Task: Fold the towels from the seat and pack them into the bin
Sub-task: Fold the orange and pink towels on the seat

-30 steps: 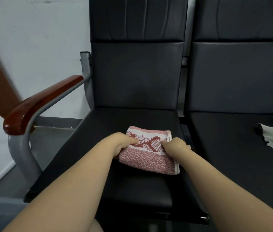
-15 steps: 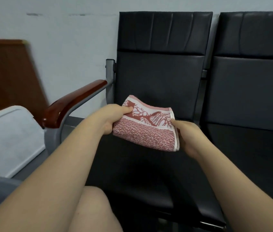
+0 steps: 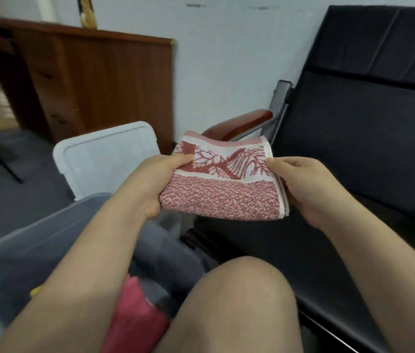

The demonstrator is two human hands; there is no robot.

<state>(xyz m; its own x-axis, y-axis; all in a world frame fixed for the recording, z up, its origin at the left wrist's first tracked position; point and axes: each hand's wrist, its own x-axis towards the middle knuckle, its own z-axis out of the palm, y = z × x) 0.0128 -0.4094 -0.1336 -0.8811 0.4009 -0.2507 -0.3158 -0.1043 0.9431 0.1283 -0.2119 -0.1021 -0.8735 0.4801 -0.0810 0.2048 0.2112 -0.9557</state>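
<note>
A folded red and white patterned towel (image 3: 223,184) hangs in the air between my hands, above the gap between seat and bin. My left hand (image 3: 155,182) grips its left edge, thumb on top. My right hand (image 3: 300,184) pinches its right edge. The translucent grey bin (image 3: 18,253) stands at the lower left, partly behind my left forearm. A folded pink towel (image 3: 132,317) lies inside it. The black seat (image 3: 354,174) is at the right.
The bin's white lid (image 3: 107,156) leans upright behind the bin. A red-brown armrest (image 3: 239,123) juts out just behind the towel. A wooden desk (image 3: 86,80) stands against the wall at the left. My bare knee (image 3: 239,301) is low in view, next to the bin.
Both hands lifted the folded towel off the seat and carried it left toward the bin. My view swung left, bringing the bin, lid and desk into sight.
</note>
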